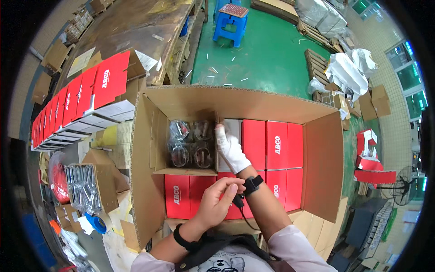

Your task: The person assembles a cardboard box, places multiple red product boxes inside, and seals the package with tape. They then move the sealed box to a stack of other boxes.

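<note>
A large open carton [319, 158] stands before me, packed with red boxes [277, 145]. Inside it, at the back left, a smaller cardboard box [190, 172] contains several clear-wrapped metal pieces [180, 155]. My right hand [232, 152], in a white glove, lies with fingers stretched along that smaller box's right edge, beside a box showing a whitish side; its lower fingers are partly hidden. A black watch [253, 184] circles my right wrist. My bare left hand [218, 199] reaches across, fingers extended to the right wrist, close to a small black corded device [238, 201].
A row of red boxes with raised flaps [81, 97] lines the left. Nearer stands a carton of wrapped metal parts [84, 181], with a blue tape roll [95, 223] beside it. A blue stool [231, 25] stands on the green floor; a fan [404, 186] is at right.
</note>
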Motion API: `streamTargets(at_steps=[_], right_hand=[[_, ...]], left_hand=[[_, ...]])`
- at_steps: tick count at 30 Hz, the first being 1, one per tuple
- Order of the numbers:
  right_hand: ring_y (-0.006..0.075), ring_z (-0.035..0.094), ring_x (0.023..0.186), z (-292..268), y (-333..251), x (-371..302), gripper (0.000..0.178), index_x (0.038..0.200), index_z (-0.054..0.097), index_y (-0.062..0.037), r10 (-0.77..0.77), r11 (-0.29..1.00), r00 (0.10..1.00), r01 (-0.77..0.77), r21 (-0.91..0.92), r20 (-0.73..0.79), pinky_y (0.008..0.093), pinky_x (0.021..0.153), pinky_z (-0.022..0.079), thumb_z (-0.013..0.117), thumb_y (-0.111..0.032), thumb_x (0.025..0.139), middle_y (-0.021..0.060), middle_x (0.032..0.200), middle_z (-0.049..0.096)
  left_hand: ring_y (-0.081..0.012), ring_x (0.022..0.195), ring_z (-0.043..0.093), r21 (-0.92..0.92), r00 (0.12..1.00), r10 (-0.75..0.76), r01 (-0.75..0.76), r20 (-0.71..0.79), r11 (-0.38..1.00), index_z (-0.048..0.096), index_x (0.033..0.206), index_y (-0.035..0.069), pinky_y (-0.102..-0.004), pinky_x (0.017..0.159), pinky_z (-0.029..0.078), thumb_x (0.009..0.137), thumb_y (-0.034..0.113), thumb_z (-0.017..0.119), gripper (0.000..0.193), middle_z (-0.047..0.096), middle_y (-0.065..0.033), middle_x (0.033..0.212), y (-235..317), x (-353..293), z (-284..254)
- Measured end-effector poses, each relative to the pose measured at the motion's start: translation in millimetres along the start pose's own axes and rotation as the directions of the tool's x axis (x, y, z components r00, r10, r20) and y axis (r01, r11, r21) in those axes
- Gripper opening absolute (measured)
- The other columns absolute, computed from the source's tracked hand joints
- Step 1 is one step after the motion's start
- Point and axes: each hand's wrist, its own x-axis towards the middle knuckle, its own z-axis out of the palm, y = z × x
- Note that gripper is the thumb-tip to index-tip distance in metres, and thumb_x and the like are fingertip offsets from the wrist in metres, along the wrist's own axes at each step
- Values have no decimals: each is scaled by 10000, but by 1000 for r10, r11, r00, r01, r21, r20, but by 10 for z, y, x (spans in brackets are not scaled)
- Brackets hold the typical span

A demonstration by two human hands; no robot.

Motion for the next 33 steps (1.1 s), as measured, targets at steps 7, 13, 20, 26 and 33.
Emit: streamTargets(at_steps=[7, 13, 20, 26, 33], right_hand=[[178, 505, 1206, -269, 3, -74, 724, 1381, 421, 51, 63, 757, 981, -167, 632, 183, 280, 1030, 367, 691, -362, 852, 137, 1324, 544], [402, 647, 958, -324, -300, -11, 454, 1064, 640, 46, 26, 990, 1000, -28, -142, -13, 386, 854, 505, 608, -333, 816, 274, 980, 670], [151, 598, 835, -502, 514, -111, 271, 1149, 585, 10, 235, 461, 971, -153, 874, 47, 295, 770, 513, 545, -56, 889, 76, 950, 632], [279, 653, 1003, -905, 586, -406, 301, 1117, 649, 3, -20, 998, 975, 5, -68, -219, 352, 887, 498, 562, -139, 865, 190, 1123, 661], [190, 632, 975, -1288, 444, -1187, 232, 1104, 624, 22, -89, 912, 950, 198, 358, -300, 319, 881, 498, 507, -13, 907, 106, 1051, 666]], left_hand=[[-68, 735, 564, -5, 993, 81, -82, -83, 997, 627, 1091, 16, -216, 619, 456, 1004, 218, 498, 255, 640, -30, 837, -42, 81, 124], [-129, 687, 593, 264, 939, 271, -213, -210, 941, 646, 1008, -4, -267, 651, 480, 980, 177, 522, 221, 613, -68, 775, -14, 248, 238], [-406, 1288, 397, 734, 826, 500, -167, -260, 658, 325, 1372, -96, -456, 1091, 305, 948, 173, 482, 526, 395, -293, 1372, -497, 1031, 328], [-292, 1463, 140, 893, 906, 244, 239, -346, 382, 153, 1512, 54, -556, 1147, 134, 958, 300, 442, 672, 132, -146, 1584, -1086, 1568, 334], [-234, 1482, 4, 984, 977, 119, 172, -175, 37, 137, 1512, 30, -490, 1179, 16, 948, 540, 351, 790, 39, -118, 1602, -1111, 1629, 409]])
